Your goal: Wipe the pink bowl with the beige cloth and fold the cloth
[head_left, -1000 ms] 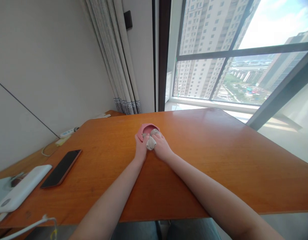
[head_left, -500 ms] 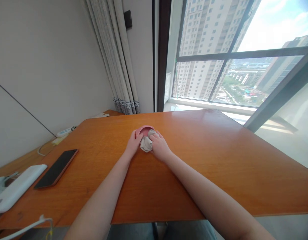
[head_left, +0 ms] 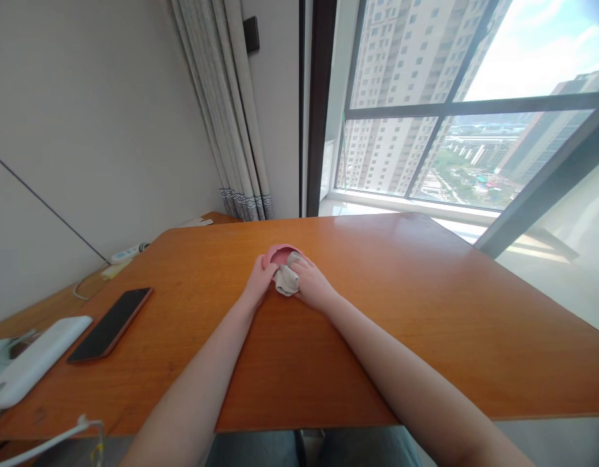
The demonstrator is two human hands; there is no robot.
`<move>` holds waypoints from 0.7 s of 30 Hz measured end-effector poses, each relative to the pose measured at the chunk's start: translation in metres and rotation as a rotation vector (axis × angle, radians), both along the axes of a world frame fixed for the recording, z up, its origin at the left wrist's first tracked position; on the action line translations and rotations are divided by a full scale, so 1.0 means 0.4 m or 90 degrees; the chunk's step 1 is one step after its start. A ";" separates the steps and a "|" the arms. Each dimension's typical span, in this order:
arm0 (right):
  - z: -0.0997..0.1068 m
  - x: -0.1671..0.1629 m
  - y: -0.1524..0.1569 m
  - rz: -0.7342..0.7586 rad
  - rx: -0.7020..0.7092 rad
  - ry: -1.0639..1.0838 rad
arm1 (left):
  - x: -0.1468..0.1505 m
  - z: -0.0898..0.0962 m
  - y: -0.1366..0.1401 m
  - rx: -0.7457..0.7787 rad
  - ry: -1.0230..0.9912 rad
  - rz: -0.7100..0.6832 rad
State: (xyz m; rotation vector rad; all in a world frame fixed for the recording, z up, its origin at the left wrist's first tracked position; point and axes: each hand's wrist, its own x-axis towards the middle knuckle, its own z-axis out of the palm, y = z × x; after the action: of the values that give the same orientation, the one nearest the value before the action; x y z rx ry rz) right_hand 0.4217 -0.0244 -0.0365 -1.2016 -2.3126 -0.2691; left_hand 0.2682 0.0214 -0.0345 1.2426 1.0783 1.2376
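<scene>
A small pink bowl [head_left: 281,253] is tilted toward me near the middle of the wooden table [head_left: 416,285]. My left hand [head_left: 258,277] grips its left rim, with the thumb at the inner side. In my right hand [head_left: 313,280] a crumpled, pale grey cloth [head_left: 286,280] is pinched, pressed against the bowl's inside at the right. Part of the cloth hangs over the bowl's near edge. The fingers behind the bowl are hidden.
To the left lie a dark phone [head_left: 111,324] and a long white device [head_left: 39,360]. A white cable [head_left: 46,447] loops at the near left corner. A power strip [head_left: 125,253] sits by the wall, a curtain [head_left: 226,117] behind it, and a large window at right.
Both hands stay at the bowl, and the cloth has shifted very slightly to the right. The whole view has moved a little.
</scene>
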 end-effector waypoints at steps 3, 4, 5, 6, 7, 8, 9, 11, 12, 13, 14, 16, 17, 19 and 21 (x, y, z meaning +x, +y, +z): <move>-0.001 -0.002 -0.003 0.003 -0.011 -0.019 | -0.021 0.008 0.010 -0.010 0.081 -0.068; -0.003 -0.007 -0.004 -0.011 -0.013 -0.019 | -0.018 0.006 0.007 -0.007 0.066 -0.064; -0.005 -0.012 -0.006 -0.026 -0.014 -0.015 | -0.010 0.002 0.001 -0.002 0.032 -0.045; -0.006 -0.016 -0.007 -0.043 -0.016 -0.006 | 0.002 -0.004 -0.006 0.005 -0.010 -0.021; -0.007 -0.019 -0.009 -0.061 -0.020 0.007 | 0.017 -0.012 -0.015 0.012 -0.051 0.001; -0.008 -0.020 -0.010 -0.078 -0.027 0.024 | 0.033 -0.020 -0.023 0.018 -0.082 0.020; -0.007 -0.021 -0.011 -0.092 -0.035 0.040 | 0.047 -0.029 -0.030 0.025 -0.094 0.033; -0.005 -0.019 -0.012 -0.104 -0.049 0.065 | 0.065 -0.045 -0.037 0.047 -0.075 0.045; -0.003 -0.019 -0.013 -0.101 -0.054 0.070 | 0.067 -0.051 -0.035 0.060 -0.054 0.051; -0.001 -0.019 -0.013 -0.097 -0.056 0.071 | 0.065 -0.055 -0.030 0.074 -0.032 0.056; 0.001 -0.020 -0.013 -0.095 -0.058 0.073 | 0.058 -0.057 -0.023 0.088 -0.011 0.059; 0.002 -0.024 -0.013 -0.091 -0.065 0.075 | 0.035 -0.055 -0.004 0.108 0.031 0.064; 0.002 -0.025 -0.012 -0.082 -0.072 0.073 | 0.021 -0.050 0.006 0.117 0.056 0.063; 0.002 -0.024 -0.011 -0.054 -0.082 0.065 | -0.005 -0.038 0.023 0.125 0.114 0.044; 0.004 -0.018 -0.011 -0.024 -0.086 0.050 | -0.024 -0.025 0.033 0.121 0.162 0.010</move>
State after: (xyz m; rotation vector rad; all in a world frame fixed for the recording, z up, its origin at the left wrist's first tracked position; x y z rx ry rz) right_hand 0.4143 -0.0288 -0.0351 -1.2984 -2.2731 -0.0782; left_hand 0.2585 0.0344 -0.0445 1.5717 1.1749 1.2393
